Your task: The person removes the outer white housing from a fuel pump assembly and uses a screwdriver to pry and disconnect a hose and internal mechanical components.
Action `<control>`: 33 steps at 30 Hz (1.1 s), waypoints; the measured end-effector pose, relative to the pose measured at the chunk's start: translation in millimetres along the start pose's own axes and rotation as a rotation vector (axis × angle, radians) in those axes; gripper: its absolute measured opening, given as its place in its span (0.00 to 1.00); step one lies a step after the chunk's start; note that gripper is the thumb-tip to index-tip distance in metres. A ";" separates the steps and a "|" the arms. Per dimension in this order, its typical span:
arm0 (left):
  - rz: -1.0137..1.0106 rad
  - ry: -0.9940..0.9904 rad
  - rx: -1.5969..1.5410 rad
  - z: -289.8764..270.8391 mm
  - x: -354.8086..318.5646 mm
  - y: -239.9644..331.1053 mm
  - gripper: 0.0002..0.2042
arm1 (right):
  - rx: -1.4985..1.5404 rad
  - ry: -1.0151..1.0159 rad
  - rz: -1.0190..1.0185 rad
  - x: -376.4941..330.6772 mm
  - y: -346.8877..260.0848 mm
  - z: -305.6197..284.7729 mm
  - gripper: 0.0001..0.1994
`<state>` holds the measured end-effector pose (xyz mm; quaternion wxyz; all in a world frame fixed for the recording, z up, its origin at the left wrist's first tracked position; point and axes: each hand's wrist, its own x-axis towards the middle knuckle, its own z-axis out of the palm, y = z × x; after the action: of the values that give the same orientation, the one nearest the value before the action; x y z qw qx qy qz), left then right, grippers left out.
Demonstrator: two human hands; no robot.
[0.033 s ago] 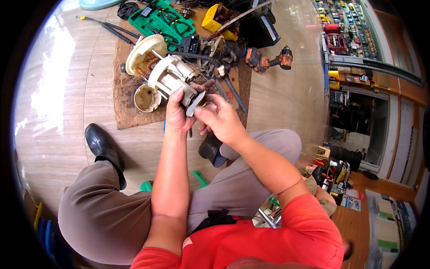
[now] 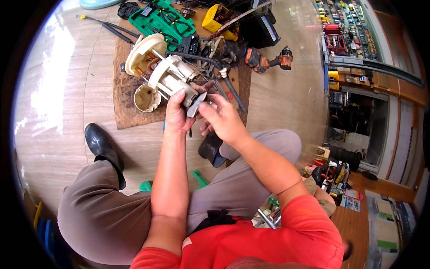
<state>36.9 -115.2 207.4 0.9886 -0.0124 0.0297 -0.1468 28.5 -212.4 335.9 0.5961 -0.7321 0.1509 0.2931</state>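
Observation:
A cream plastic fuel pump assembly (image 2: 172,83) is tilted above the wooden board, with my left hand (image 2: 175,114) wrapped round its near end. A flat grey flap-like piece (image 2: 196,105), perhaps a strainer, sits at that end. My right hand (image 2: 227,123) pinches the flap's edge, thumb on the near side; some of its fingers are hidden behind. Beyond the assembly is a round cream flange (image 2: 144,51) with a brown corrugated hose (image 2: 146,71); whether the two are joined I cannot tell. Left of my left hand lies a round cream cup (image 2: 147,98).
The stained board (image 2: 123,105) also bears dark hoses and metal parts (image 2: 219,51). A green tool case (image 2: 159,22), a yellow container (image 2: 219,20), a black battery (image 2: 260,29) and an orange-black cordless impact driver (image 2: 268,60) lie farther off. My boots (image 2: 103,143) flank the near side.
My right thumb has shifted slightly up over the grey flap, and the flap has tipped a little. The left hand keeps its hold on the assembly.

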 end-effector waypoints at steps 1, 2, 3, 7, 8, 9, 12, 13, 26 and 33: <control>0.001 0.040 0.083 -13.9 -2.7 -1.0 0.25 | 0.011 -0.012 0.013 1.2 -2.7 -1.2 0.25; -0.029 0.011 0.070 -12.1 -2.4 -1.6 0.24 | -0.007 -0.012 -0.006 2.7 -1.6 -2.4 0.24; -0.059 -0.017 0.057 -9.5 -2.0 -2.2 0.24 | -0.025 -0.014 -0.025 4.3 0.4 -3.4 0.23; -0.121 -0.058 -0.084 3.0 -1.8 -7.2 0.27 | 0.028 0.024 -0.104 5.6 7.7 -1.6 0.21; -0.120 -0.075 -0.130 8.0 -2.9 -7.6 0.27 | 0.033 0.026 -0.118 5.7 9.4 -0.7 0.20; -0.081 -0.015 -0.095 8.2 -3.7 -12.1 0.29 | 0.011 0.023 -0.119 5.1 10.4 0.5 0.20; -0.114 -0.009 -0.169 -4.4 -6.2 -16.1 0.31 | -0.032 0.023 -0.119 2.9 13.9 4.1 0.19; -0.131 -0.018 -0.195 -9.3 -7.1 -16.2 0.32 | -0.031 0.027 -0.119 2.4 14.9 5.8 0.19; -0.114 -0.203 -0.368 -6.7 -4.2 -17.5 0.28 | -0.118 0.071 -0.221 -2.0 20.6 10.9 0.19; -0.097 -0.066 -0.328 -2.4 -4.4 -18.4 0.32 | -0.179 0.075 -0.262 2.8 28.5 7.8 0.18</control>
<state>27.3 -131.6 205.9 0.9656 -0.1795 0.0200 -0.1872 12.5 -211.5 311.0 0.5554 -0.8063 0.0494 0.1976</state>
